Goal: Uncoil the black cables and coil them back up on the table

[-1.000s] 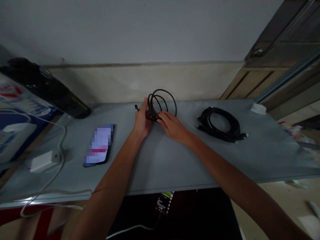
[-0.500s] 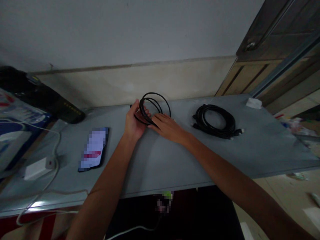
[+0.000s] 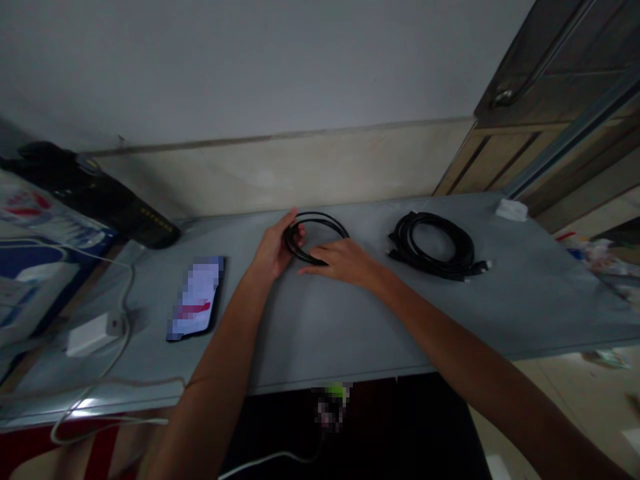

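left hand [image 3: 274, 251]: closed around the left edge of the small cable coil [image 3: 323, 221], with the digits wrapped over the bundled loops. the dim light does not show which finger lies where.

right hand [image 3: 345, 261]: flat, palm down, fingers extended toward the left. the fingertips rest on the near strand of the same coil and no grip is formed. both forearms enter from the lower edge of the view and converge on the coil.

small cable coil: black, wound in several loops, lying nearly flat on the grey table [image 3: 350, 327]. it sits at the middle of the table, toward the rear edge and near the base of the wall, between the two hands.

surrounding items:
- large cable coil [image 3: 434, 248]: black and thicker, flat on the table to the right of the right hand and apart from it, with connector ends pointing right
- phone [image 3: 197, 297]: face up with the screen lit, left of the left forearm and not touched
- white adapter [image 3: 90, 333]: at the far left of the table, with a white cord [image 3: 117, 363] running from it toward the front edge
- black device [image 3: 100, 197]: elongated, at the rear left, tilted
- small white object [image 3: 510, 209]: at the rear right corner of the table
- door handle [image 3: 503, 97]: metal, on the door beyond the right end of the table
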`<state>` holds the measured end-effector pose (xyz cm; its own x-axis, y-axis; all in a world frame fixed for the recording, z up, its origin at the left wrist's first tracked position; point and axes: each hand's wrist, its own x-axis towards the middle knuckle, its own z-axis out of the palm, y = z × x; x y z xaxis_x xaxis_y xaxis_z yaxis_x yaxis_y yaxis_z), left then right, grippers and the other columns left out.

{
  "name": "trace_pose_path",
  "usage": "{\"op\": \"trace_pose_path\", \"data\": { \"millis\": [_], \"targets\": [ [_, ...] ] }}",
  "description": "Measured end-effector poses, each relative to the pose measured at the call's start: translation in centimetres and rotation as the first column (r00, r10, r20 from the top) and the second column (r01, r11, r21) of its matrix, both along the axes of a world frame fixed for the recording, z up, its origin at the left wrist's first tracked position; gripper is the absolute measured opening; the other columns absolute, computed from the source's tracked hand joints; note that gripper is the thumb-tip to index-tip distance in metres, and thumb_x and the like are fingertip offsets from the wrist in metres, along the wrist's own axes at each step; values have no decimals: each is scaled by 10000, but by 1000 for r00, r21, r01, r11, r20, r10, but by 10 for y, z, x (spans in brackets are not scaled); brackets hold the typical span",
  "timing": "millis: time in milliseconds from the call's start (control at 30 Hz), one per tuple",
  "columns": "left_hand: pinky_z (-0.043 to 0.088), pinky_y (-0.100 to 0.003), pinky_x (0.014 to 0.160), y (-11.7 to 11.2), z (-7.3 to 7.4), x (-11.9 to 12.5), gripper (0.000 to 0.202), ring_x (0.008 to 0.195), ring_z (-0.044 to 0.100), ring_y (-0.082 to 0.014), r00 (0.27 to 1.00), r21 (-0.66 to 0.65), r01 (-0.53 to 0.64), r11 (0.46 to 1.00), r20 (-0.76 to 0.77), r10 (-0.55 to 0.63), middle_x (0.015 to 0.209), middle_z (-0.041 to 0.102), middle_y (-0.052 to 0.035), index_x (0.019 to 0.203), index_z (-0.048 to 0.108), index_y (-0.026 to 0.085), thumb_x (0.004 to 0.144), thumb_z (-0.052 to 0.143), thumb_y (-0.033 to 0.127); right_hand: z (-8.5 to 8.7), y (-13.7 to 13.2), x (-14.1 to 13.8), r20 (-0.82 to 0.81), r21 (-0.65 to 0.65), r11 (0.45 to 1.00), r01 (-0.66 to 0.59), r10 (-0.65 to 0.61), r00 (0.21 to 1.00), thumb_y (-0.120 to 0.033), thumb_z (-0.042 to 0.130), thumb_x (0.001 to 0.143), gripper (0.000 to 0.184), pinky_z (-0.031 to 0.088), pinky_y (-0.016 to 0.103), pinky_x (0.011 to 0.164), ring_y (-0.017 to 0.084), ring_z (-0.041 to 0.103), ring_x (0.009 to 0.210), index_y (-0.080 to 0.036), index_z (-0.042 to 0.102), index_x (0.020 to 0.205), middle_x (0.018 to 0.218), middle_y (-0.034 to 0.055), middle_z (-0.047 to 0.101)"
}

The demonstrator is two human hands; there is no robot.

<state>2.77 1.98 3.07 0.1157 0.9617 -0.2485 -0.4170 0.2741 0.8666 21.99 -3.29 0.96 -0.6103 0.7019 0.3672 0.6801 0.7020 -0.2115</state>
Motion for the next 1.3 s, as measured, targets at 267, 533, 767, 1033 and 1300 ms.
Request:
{"op": "trace_pose_path", "data": {
  "millis": [267, 533, 767, 1033, 1300],
  "targets": [
    [572, -329, 751, 6, -16, -14, 478, 782, 705, -193, 913, 291, -65, 954, -368, 174, 1007, 822, -68, 1074, 858, 166, 617, 952, 266, 7, -8, 0, -7, 5, 1000, 19, -19, 1000, -771, 502, 1125, 638, 465, 362, 732, 211, 690, 749, -257, 835, 949, 821, 50, 785],
    [621, -480, 1020, 11, -20, -31, 408, 1035, 795, -325, 672, 457, 193, 868, -706, 222, 1184, 860, -127, 1132, 870, 184, 758, 751, 292, -2, 3, 5, -38, 25, 999, 38, -37, 999, -588, 353, 1231, 674, 448, 364, 787, 210, 719, 793, -211, 821, 927, 889, 73, 812],
    [616, -414, 950, 2, -13, -26, 338, 921, 752, -262, 435, 489, 332, 807, -838, 329, 1121, 842, -91, 1127, 857, 211, 829, 697, 224, -13, 23, 17, -276, 35, 957, 289, -269, 923, -459, 592, 1160, 304, 513, 469, 1079, 318, 685, 1193, -184, 717, 1185, 1206, 147, 767],
    [576, -396, 889, -1, -15, -18, 132, 863, 699, -262, 472, 524, 312, 793, -809, 349, 945, 773, -73, 978, 810, 234, 847, 794, 239, -30, 38, 25, -365, -194, 925, 325, -376, 852, -258, 743, 1032, 201, 547, 449, 1107, 273, 681, 1193, -214, 702, 1224, 1251, 120, 729],
    [553, -403, 905, -3, -15, -13, 50, 814, 638, -244, 472, 515, 454, 727, -831, 294, 911, 722, -63, 864, 817, 246, 894, 789, 274, -18, 36, 30, -319, -200, 935, 293, -345, 883, -215, 750, 1042, 52, 547, 355, 947, 200, 677, 952, -218, 781, 1084, 1046, 59, 725]
  ]
}}
